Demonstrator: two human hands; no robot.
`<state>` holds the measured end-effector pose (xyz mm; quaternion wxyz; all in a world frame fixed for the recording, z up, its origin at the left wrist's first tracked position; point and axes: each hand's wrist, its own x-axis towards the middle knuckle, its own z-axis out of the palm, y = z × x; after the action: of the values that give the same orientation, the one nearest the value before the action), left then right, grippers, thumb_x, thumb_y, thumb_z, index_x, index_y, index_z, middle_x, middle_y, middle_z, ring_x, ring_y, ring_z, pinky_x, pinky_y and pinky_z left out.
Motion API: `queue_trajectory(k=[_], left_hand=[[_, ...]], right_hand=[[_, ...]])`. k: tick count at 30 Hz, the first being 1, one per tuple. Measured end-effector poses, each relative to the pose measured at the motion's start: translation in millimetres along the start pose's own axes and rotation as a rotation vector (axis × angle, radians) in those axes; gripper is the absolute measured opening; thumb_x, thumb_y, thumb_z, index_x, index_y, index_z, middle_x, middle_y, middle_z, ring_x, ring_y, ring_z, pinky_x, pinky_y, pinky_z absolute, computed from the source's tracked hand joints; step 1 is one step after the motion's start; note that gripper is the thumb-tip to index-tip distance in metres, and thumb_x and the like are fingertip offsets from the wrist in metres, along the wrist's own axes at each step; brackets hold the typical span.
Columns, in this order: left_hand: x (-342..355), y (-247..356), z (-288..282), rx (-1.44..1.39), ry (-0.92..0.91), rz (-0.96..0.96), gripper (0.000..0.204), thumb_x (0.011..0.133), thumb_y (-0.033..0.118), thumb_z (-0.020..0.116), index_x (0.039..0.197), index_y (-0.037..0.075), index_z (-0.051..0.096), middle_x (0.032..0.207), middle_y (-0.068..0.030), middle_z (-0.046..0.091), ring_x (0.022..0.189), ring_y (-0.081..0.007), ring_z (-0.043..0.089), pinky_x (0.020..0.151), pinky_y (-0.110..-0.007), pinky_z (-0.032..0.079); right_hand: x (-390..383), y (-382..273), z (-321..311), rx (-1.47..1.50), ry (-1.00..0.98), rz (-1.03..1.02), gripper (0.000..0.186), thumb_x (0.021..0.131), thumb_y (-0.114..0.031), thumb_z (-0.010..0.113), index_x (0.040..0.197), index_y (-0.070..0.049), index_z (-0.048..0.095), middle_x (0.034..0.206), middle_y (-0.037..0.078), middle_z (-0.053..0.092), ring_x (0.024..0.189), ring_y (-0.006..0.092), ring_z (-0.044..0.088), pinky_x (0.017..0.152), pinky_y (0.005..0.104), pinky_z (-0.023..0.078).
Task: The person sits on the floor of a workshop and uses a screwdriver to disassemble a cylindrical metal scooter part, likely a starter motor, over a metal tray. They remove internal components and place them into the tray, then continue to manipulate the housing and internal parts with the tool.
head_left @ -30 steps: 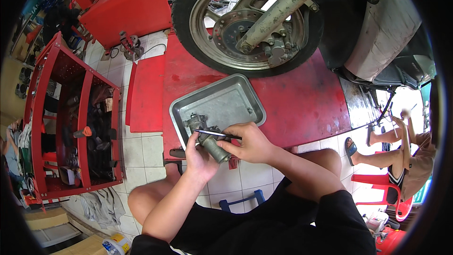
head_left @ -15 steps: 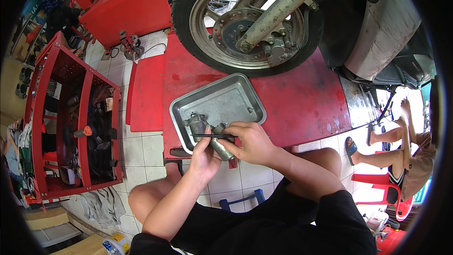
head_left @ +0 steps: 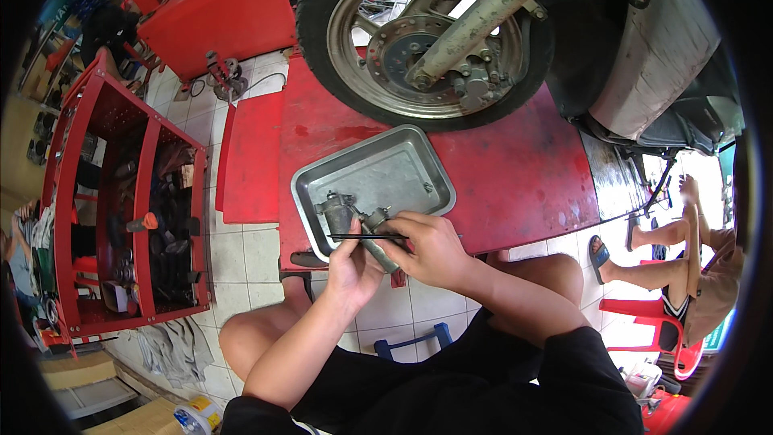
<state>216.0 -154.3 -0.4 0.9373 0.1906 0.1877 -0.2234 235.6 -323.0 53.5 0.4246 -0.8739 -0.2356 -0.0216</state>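
A thin black rod (head_left: 370, 236) lies level across my fingers, above the near edge of a metal tray (head_left: 437, 185). My left hand (head_left: 354, 275) is closed, its thumb tip at the rod. From the right, my right hand (head_left: 431, 248) pinches the rod's other end, fingers bent. Just under the rod, a grey cylindrical metal part (head_left: 382, 258) slants between the hands; whether fingers also grip it is hidden. Another grey metal part with small fittings (head_left: 338, 209) rests in the tray's near left corner. A small metal piece (head_left: 427, 188) lies near the tray's right wall.
The tray stands on a red platform (head_left: 515, 169) beneath a motorcycle's front wheel (head_left: 322, 72). A red tool cart (head_left: 149, 193) is at left, a red machine (head_left: 225, 16) behind it. Below my hands is a blue stool (head_left: 413, 342). A seated person (head_left: 708, 274) is at right.
Both hands keep their places on the rod. The cylindrical part beneath has turned slightly, and more of the fitting beside the right fingers shows. The whole view has shifted a little.
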Motion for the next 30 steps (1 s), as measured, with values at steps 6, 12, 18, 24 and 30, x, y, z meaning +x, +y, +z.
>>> queue_trajectory(k=[6, 12, 18, 24, 30], left_hand=[[-4.4, 0.4, 10.7, -0.045, -0.010, -0.009, 0.032, 0.100, 0.034, 0.060, 0.117, 0.007, 0.062, 0.114, -0.0113, 0.070, 0.109, -0.0286, 0.066, 0.100, -0.045, 0.049], [0.7, -7.5, -8.5, -0.018, 0.024, 0.038, 0.037, 0.101, 0.036, 0.056, 0.123, 0.006, 0.060, 0.121, -0.0117, 0.067, 0.116, -0.0304, 0.061, 0.108, -0.046, 0.044], [-3.8, -11.5, 1.5, -0.064, 0.055, 0.072, 0.030, 0.100, 0.032, 0.064, 0.120, 0.009, 0.060, 0.116, -0.0071, 0.068, 0.111, -0.0227, 0.063, 0.102, -0.040, 0.047], [-4.3, -11.0, 2.4, -0.033, 0.060, 0.078, 0.033, 0.098, 0.032, 0.067, 0.121, 0.009, 0.059, 0.118, -0.0073, 0.066, 0.113, -0.0227, 0.062, 0.104, -0.041, 0.046], [-7.5, -13.0, 3.6, -0.016, 0.067, 0.052, 0.035, 0.097, 0.032, 0.069, 0.120, 0.008, 0.059, 0.116, -0.0084, 0.067, 0.112, -0.0235, 0.062, 0.102, -0.045, 0.047]], right_hand=[[-1.1, 6.8, -1.6, 0.021, -0.029, -0.030, 0.022, 0.084, -0.013, 0.075, 0.103, -0.001, 0.072, 0.088, 0.011, 0.069, 0.070, 0.0288, 0.069, 0.063, 0.0356, 0.055], [0.2, 2.9, -2.7, -0.004, -0.036, 0.003, 0.022, 0.085, -0.015, 0.074, 0.102, -0.001, 0.071, 0.088, 0.012, 0.069, 0.072, 0.0308, 0.069, 0.063, 0.0378, 0.054], [-1.1, 9.1, 4.3, 0.070, -0.006, 0.033, 0.022, 0.088, -0.021, 0.073, 0.098, -0.001, 0.071, 0.082, 0.013, 0.067, 0.070, 0.0338, 0.068, 0.060, 0.0417, 0.052], [-0.7, 7.2, 4.5, 0.102, 0.047, 0.089, 0.023, 0.088, -0.021, 0.073, 0.097, 0.000, 0.072, 0.083, 0.014, 0.068, 0.072, 0.0346, 0.068, 0.062, 0.0415, 0.053], [-0.5, 5.4, -0.8, 0.069, 0.030, 0.115, 0.022, 0.087, -0.020, 0.074, 0.095, 0.001, 0.071, 0.085, 0.015, 0.069, 0.075, 0.0339, 0.069, 0.064, 0.0405, 0.054]])
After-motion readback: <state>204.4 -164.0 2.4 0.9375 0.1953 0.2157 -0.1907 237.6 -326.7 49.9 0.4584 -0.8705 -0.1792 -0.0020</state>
